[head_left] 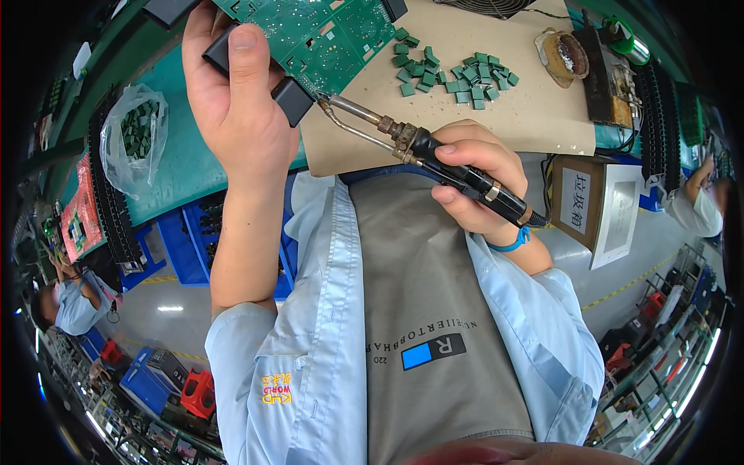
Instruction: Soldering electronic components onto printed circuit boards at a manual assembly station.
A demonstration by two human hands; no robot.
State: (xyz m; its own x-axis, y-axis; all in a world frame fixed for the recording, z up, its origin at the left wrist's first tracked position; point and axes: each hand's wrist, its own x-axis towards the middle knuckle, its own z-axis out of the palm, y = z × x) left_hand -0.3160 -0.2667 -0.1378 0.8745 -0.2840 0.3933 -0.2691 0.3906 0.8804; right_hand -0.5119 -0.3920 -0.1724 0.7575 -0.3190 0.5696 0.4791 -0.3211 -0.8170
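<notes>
My left hand (pixel 246 105) grips a green circuit board (pixel 337 48) by its near left edge, its thumb over one of the black blocks (pixel 293 101) fixed along the board's rim. The board is held above the table, and its top runs out of view. In my right hand (pixel 488 174) is a soldering iron (pixel 404 141) with a thin metal tube beside its shaft. Its tip meets the board's near corner, next to a black block; whether it touches a joint is too small to tell. Small green block-shaped parts (pixel 484 74) lie loose beyond the iron.
Brown paper (pixel 542 128) covers the green mat. At the right are a round solder dish (pixel 563 59), an iron stand (pixel 614 89) and a solder spool (pixel 632 43). A clear bag (pixel 138 139) of green parts sits left. A cardboard box (pixel 577 201) stands off the right edge.
</notes>
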